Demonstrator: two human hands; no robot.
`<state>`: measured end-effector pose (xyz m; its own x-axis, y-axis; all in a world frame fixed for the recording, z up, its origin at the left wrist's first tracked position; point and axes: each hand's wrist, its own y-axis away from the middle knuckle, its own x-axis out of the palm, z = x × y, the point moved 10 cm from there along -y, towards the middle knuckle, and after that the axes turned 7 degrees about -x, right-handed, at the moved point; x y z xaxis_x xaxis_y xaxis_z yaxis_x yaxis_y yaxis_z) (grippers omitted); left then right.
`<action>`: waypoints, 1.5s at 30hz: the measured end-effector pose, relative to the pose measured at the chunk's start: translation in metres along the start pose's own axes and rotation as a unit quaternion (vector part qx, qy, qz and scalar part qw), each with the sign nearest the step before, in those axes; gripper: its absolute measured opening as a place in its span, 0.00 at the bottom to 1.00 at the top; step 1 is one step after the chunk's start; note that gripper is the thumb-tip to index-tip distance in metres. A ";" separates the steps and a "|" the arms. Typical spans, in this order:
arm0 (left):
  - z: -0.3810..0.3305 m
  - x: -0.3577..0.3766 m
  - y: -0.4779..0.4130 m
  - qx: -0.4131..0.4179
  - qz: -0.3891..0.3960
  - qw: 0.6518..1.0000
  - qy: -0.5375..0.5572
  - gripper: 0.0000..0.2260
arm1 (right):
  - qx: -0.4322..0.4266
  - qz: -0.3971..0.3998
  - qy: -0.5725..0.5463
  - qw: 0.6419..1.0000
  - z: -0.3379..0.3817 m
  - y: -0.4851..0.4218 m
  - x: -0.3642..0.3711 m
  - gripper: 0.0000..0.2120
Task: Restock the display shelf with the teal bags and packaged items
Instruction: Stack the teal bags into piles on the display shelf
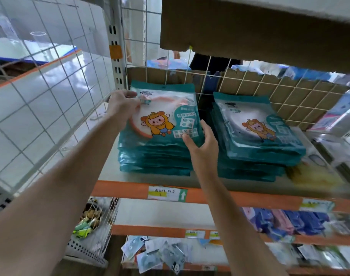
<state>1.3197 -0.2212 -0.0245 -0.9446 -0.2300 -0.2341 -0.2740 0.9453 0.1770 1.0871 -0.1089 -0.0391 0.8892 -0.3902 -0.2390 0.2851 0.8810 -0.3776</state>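
Two stacks of teal bags lie flat on the shelf (110, 168). The left stack (156, 154) stands beside the right stack (255, 156), apart. Each top bag shows a cartoon figure.

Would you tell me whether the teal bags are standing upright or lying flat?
Lying flat: left stack and right stack show faces upward.

Shelf bay closed on three sides, open at the front

Taking the left stack of teal bags (156, 156) as the mark: left of it a strip of bare shelf (110, 166) runs up to a wire mesh panel (41, 100), and the left grip (122, 106) pinches the top bag (164, 116) at that side; behind it cardboard (160, 76) and a wire grid (249, 92) block the back; above it a cardboard sheet (249, 32) hangs low, with room over the stack; right of it a narrow gap before the second stack (255, 152) is filled by the right grip (202, 144); in front, past the orange shelf edge (220, 197), the way is open.
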 end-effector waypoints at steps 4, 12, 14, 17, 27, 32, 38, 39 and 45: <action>-0.006 0.006 -0.001 0.055 0.000 0.997 -0.052 0.21 | 0.011 -0.041 -0.010 0.999 -0.009 0.006 -0.005 0.24; -0.002 0.015 -0.004 0.050 0.008 0.992 -0.116 0.21 | 0.006 -0.031 0.005 0.999 -0.012 0.009 -0.002 0.21; 0.001 0.020 -0.005 0.049 0.023 0.991 -0.124 0.22 | 0.007 -0.012 0.014 1.000 -0.013 0.008 0.000 0.23; 0.002 0.020 -0.006 0.060 0.025 0.990 -0.125 0.22 | 0.007 0.007 0.018 1.000 -0.015 0.009 0.002 0.24; -0.001 0.021 -0.007 0.071 0.045 0.982 -0.167 0.22 | 0.011 0.059 0.060 0.996 -0.007 0.007 0.006 0.25; -0.029 0.023 0.009 0.194 -0.012 0.927 -0.320 0.25 | -0.069 0.083 0.207 0.972 0.020 0.002 -0.003 0.25; -0.061 0.050 0.059 0.264 -0.069 0.876 -0.398 0.27 | -0.192 0.139 0.302 0.923 0.064 0.011 -0.017 0.25; -0.065 0.058 0.067 0.277 -0.071 0.867 -0.408 0.27 | -0.206 0.143 0.317 0.915 0.069 0.013 -0.024 0.25; -0.075 0.115 0.125 0.307 -0.061 0.824 -0.472 0.29 | -0.188 0.157 0.422 0.873 0.050 0.005 -0.092 0.27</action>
<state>1.1629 -0.1473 0.0427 -0.2766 -0.3227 -0.9052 0.0604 0.9342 -0.3515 1.0251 -0.0550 0.0256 0.2756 -0.3434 -0.8978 -0.2044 0.8917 -0.4038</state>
